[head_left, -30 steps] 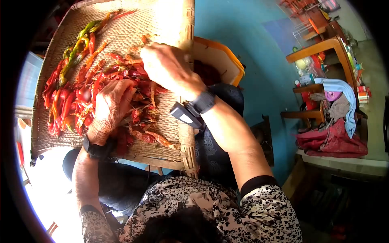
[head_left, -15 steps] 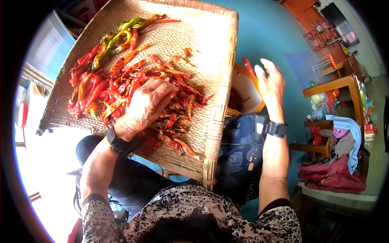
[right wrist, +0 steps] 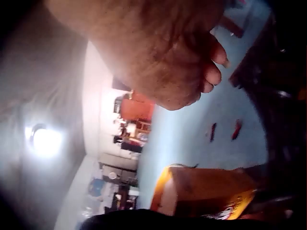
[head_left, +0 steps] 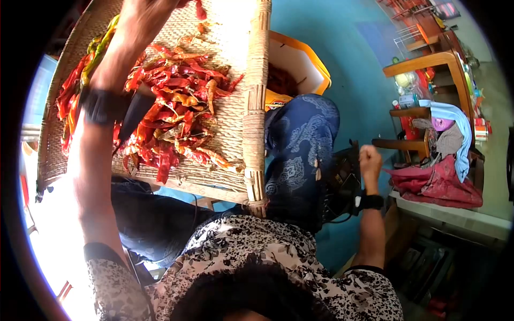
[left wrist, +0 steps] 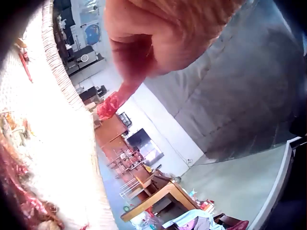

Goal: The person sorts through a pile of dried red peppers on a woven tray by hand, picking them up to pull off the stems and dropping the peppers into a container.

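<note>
At the far side of the woven tray [head_left: 225,171], my left hand [head_left: 147,16] stretches over the rim area and pinches a red chili pepper [left wrist: 109,106] by its fingertips. Much of that hand runs off the top of the head view. Below the left forearm, a heap of dried red chili peppers [head_left: 176,91] covers the tray's middle. My right hand [head_left: 370,163] is drawn back to the right, beyond the knee, with its fingers curled in. The right wrist view shows those curled fingertips with nothing visible in them.
A yellow-edged box [head_left: 313,56] with dark red chilies inside stands on the blue floor right of the tray. Two red pieces [right wrist: 236,129] lie on the floor. A wooden chair [head_left: 428,64] heaped with clothes [head_left: 439,182] is at the right.
The left hand has left the heap for the tray's far side and lifted a red chili pepper. My right hand passed from the tray over the box, then drew back and curled its fingers.
</note>
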The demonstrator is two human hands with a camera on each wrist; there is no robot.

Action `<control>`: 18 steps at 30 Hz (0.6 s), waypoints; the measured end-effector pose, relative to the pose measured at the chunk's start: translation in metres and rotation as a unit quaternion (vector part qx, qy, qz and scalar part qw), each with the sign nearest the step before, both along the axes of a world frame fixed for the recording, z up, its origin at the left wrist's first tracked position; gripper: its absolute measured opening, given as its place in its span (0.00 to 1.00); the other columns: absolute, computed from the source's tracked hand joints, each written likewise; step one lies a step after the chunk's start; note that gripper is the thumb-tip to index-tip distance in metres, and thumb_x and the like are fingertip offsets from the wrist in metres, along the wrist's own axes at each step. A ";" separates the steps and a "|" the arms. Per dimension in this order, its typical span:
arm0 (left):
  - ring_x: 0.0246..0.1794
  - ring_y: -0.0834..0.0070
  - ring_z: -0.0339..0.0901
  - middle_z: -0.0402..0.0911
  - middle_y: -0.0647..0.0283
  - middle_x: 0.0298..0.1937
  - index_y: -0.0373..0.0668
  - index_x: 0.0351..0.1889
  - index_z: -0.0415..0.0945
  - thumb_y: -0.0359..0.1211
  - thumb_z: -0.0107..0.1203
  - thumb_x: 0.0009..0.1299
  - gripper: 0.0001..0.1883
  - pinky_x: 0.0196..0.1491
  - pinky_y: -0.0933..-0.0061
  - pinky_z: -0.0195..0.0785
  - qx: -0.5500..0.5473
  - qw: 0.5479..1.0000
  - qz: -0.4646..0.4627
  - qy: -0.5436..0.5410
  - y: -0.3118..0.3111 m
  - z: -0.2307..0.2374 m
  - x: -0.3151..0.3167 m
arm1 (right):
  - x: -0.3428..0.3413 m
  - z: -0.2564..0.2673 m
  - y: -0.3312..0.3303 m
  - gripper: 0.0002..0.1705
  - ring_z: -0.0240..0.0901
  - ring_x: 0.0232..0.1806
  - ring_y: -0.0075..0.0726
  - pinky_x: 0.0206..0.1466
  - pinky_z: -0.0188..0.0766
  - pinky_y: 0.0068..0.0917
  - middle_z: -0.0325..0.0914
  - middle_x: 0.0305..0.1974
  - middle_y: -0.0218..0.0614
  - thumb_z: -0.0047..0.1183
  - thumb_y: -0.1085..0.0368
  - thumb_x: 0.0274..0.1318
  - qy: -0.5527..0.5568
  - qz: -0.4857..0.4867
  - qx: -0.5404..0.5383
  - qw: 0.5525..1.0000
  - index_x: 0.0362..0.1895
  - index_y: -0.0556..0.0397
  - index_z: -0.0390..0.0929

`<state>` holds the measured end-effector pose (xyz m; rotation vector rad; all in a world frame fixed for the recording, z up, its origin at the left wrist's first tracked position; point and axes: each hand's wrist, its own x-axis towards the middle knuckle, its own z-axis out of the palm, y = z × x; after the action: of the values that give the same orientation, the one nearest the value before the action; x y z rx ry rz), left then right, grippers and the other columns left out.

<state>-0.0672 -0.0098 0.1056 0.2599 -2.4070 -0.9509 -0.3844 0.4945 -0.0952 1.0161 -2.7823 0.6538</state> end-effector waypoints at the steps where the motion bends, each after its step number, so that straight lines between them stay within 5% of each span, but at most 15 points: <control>1: 0.41 0.78 0.74 0.79 0.56 0.42 0.32 0.59 0.69 0.32 0.54 0.71 0.21 0.45 0.80 0.70 0.068 0.996 0.060 0.011 0.003 0.001 -0.024 | 0.024 0.003 0.005 0.10 0.75 0.28 0.49 0.32 0.70 0.37 0.78 0.26 0.44 0.53 0.61 0.60 -0.007 -0.036 0.022 0.999 0.34 0.55 0.79; 6: 0.53 0.65 0.75 0.76 0.49 0.55 0.33 0.64 0.64 0.33 0.58 0.68 0.28 0.54 0.69 0.71 0.073 0.987 0.076 0.118 -0.031 -0.068 -0.095 | 0.078 -0.031 0.054 0.11 0.78 0.35 0.51 0.35 0.73 0.43 0.81 0.37 0.47 0.48 0.64 0.64 -0.045 -0.095 0.049 0.993 0.43 0.55 0.79; 8: 0.55 0.58 0.74 0.73 0.50 0.60 0.35 0.67 0.61 0.37 0.60 0.67 0.33 0.56 0.63 0.70 -0.089 0.983 0.123 -0.106 -0.037 -0.065 -0.079 | 0.099 -0.042 0.066 0.12 0.78 0.37 0.52 0.37 0.74 0.44 0.80 0.39 0.48 0.48 0.65 0.64 -0.031 -0.072 0.065 0.995 0.47 0.56 0.77; 9: 0.57 0.49 0.72 0.65 0.51 0.68 0.44 0.71 0.57 0.40 0.58 0.68 0.35 0.58 0.56 0.68 -0.189 0.946 0.153 -0.212 -0.038 -0.073 -0.069 | 0.107 -0.045 0.070 0.14 0.79 0.38 0.53 0.39 0.76 0.44 0.80 0.41 0.49 0.47 0.65 0.64 -0.013 -0.045 0.078 0.996 0.50 0.57 0.76; 10: 0.53 0.60 0.77 0.78 0.49 0.52 0.36 0.60 0.70 0.37 0.53 0.71 0.22 0.56 0.66 0.68 -0.342 0.935 0.062 -0.077 -0.084 -0.122 -0.065 | 0.115 -0.046 0.071 0.14 0.79 0.38 0.53 0.39 0.76 0.44 0.80 0.41 0.49 0.47 0.65 0.64 -0.014 -0.048 0.080 0.996 0.50 0.57 0.76; 12: 0.60 0.53 0.70 0.74 0.45 0.57 0.36 0.61 0.67 0.39 0.52 0.71 0.24 0.61 0.59 0.63 -0.253 0.920 0.093 -0.285 -0.085 -0.134 -0.048 | 0.127 -0.048 0.072 0.16 0.79 0.41 0.54 0.41 0.77 0.44 0.80 0.44 0.52 0.47 0.67 0.64 -0.070 -0.070 0.193 0.976 0.55 0.57 0.73; 13: 0.55 0.51 0.72 0.76 0.45 0.53 0.37 0.59 0.69 0.38 0.52 0.69 0.23 0.58 0.56 0.64 -0.250 0.927 0.096 -0.263 -0.085 -0.144 -0.038 | 0.131 -0.056 0.075 0.17 0.76 0.35 0.60 0.36 0.73 0.48 0.79 0.36 0.54 0.46 0.68 0.63 -0.033 -0.050 0.139 0.989 0.55 0.58 0.74; 18: 0.52 0.51 0.73 0.77 0.45 0.48 0.40 0.58 0.71 0.37 0.50 0.68 0.21 0.55 0.56 0.65 -0.283 0.946 0.062 -0.143 -0.085 -0.178 -0.020 | 0.133 -0.052 0.072 0.18 0.78 0.38 0.58 0.38 0.75 0.46 0.79 0.40 0.54 0.47 0.68 0.64 -0.048 -0.067 0.210 0.974 0.56 0.58 0.72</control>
<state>-0.0867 -0.0949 -0.0723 0.3450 -2.7665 -0.1429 -0.2516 0.5668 -0.1469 0.8615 -3.1182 0.0969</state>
